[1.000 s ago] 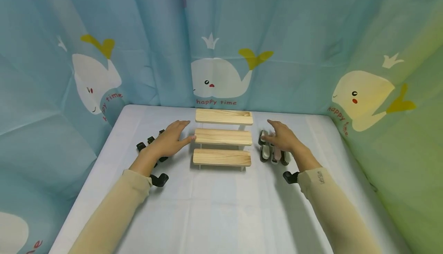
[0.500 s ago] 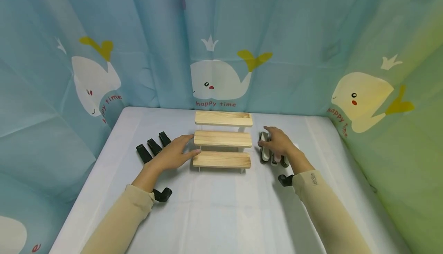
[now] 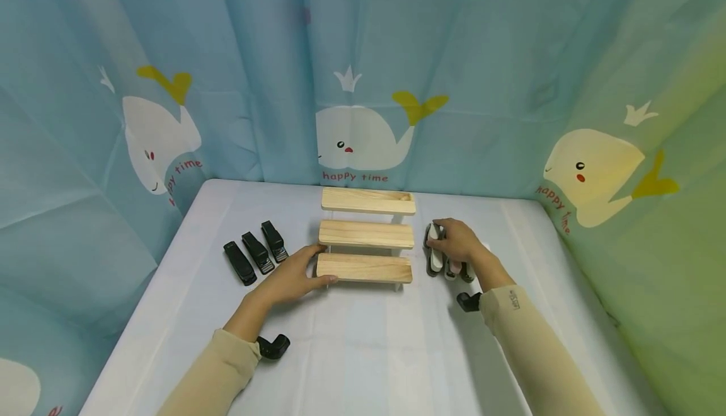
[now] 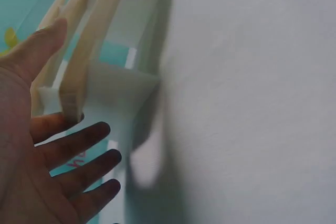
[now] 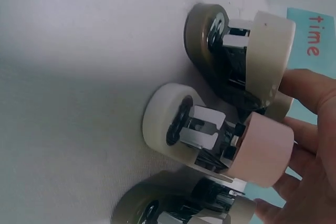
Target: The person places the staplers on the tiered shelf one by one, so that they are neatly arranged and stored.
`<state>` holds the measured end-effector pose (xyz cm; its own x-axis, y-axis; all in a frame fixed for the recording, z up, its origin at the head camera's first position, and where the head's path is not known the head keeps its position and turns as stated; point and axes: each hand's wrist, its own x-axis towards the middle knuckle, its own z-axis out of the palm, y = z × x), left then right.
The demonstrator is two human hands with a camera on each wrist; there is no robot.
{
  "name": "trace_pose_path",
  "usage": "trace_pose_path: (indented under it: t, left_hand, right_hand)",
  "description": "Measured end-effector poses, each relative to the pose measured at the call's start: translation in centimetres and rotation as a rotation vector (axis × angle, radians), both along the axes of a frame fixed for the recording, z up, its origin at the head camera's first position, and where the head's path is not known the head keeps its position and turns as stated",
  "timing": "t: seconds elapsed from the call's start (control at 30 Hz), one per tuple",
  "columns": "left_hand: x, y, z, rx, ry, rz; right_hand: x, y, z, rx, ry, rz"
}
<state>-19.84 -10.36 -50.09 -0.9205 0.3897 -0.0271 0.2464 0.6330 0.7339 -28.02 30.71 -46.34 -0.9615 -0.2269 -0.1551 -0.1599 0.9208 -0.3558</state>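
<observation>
Compared with the previous view, the left hand [image 3: 292,277] now sits lower, at the left end of the stand [image 3: 365,233], and three black staplers [image 3: 258,252] come into full view. This hand is unclenched: fingers spread, thumb and forefinger about the end of the lowest shelf [image 3: 365,267]. The right hand [image 3: 462,239] is now down at the white stapler [image 5: 270,56], which lies on the desk [image 3: 363,353] right of the stand, beside the pink stapler [image 5: 262,149]. Whether it grasps the white stapler cannot be told. Finding: work is judged to pass from approach to contact, with no stapler lifted.
</observation>
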Motion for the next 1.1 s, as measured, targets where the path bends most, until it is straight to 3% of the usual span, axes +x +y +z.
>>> trace_pose_path:
  t: [0.23,0.5,0.63,1.1]
  left_hand:
    - [0.6,0.4,-1.1,0.065,-0.034,0.061]
    - [0.8,0.7,-3.1,0.199,-0.06,0.142]
    - [0.8,0.9,-3.5,0.251,-0.056,0.155]
    - [1.2,0.6,-4.4,0.262,-0.006,0.181]
  right_hand:
    - [-0.4,-0.1,0.0,0.004,-0.062,-0.029]
    - [-0.7,-0.2,-0.2,-0.012,-0.035,-0.029]
    - [-0.8,-0.1,-0.1,-0.029,-0.012,-0.045]
    - [-0.4,-0.3,0.1,-0.072,0.025,-0.07]
